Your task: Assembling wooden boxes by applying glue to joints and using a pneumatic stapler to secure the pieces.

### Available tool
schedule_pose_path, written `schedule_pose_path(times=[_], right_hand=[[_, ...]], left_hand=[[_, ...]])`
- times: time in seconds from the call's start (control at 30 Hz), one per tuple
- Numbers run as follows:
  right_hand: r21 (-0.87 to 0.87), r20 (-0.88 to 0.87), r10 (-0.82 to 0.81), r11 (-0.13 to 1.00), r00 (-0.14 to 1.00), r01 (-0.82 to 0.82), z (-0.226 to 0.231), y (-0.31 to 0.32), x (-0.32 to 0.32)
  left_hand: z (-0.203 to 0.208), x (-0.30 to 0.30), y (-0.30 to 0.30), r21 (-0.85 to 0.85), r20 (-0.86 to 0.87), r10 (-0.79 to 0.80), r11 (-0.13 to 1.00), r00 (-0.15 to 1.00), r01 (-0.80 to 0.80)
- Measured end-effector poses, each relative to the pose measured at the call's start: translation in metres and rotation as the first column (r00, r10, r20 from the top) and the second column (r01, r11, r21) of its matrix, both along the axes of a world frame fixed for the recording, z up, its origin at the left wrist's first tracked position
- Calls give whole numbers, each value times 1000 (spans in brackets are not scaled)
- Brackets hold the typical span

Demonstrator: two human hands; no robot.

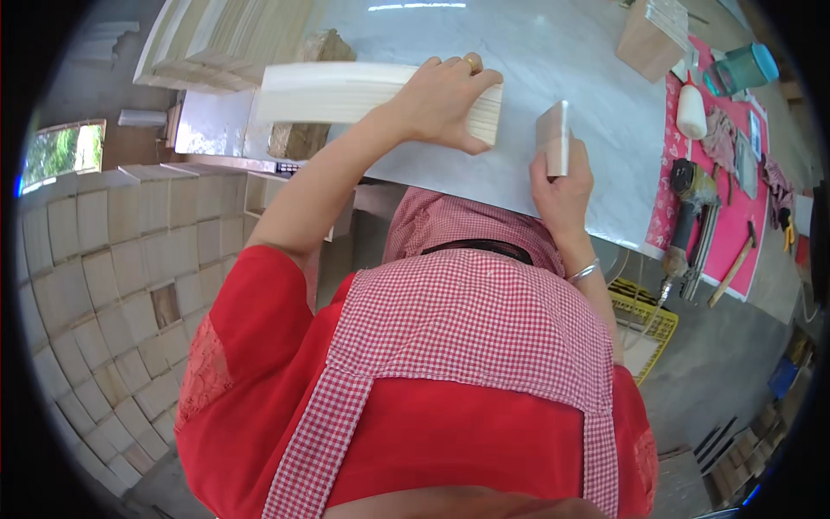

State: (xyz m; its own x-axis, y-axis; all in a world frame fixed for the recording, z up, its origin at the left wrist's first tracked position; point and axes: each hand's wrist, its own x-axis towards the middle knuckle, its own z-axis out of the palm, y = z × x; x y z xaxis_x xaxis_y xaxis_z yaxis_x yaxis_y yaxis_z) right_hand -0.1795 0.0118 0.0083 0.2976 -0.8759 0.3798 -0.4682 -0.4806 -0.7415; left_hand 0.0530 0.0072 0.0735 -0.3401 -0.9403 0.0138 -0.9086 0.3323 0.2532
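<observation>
A long pale wooden piece point(337, 93), with fine lines along it like thin boards stacked together, lies across the left part of the table. My left hand point(441, 99) grips its right end, thumb on the near side and fingers over the far side. Under its left half is a rough brown block point(298, 140). In my right hand point(566, 190) is a small flat rectangular block point(553, 138), held upright on edge above the table, apart from the long piece. My right fingers are partly hidden behind it.
Pale boards point(225, 39) stand stacked at the far left of the grey table point(484, 177). A wooden block point(651, 39) sits far right. A pink cloth point(731, 212) carries a white bottle point(691, 111), teal jar point(739, 69), power tool point(683, 203) and hammer point(733, 264). Below stands a yellow crate point(657, 324).
</observation>
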Motion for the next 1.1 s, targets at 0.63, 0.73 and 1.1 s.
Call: schedule_pose_path(times=[0.63,0.73,1.1], right_hand=[[111,-60,62,992,996,-55,8,-1,35],[104,-60,58,993,997,-52,7,-1,35],[96,-75,58,994,995,-51,7,-2,35]], left_hand=[[41,-30,-6,-72,-280,-80,995,957,62],[40,-31,-6,-55,-271,-67,997,960,54],[38,-31,-5,-46,-247,-46,998,968,36]])
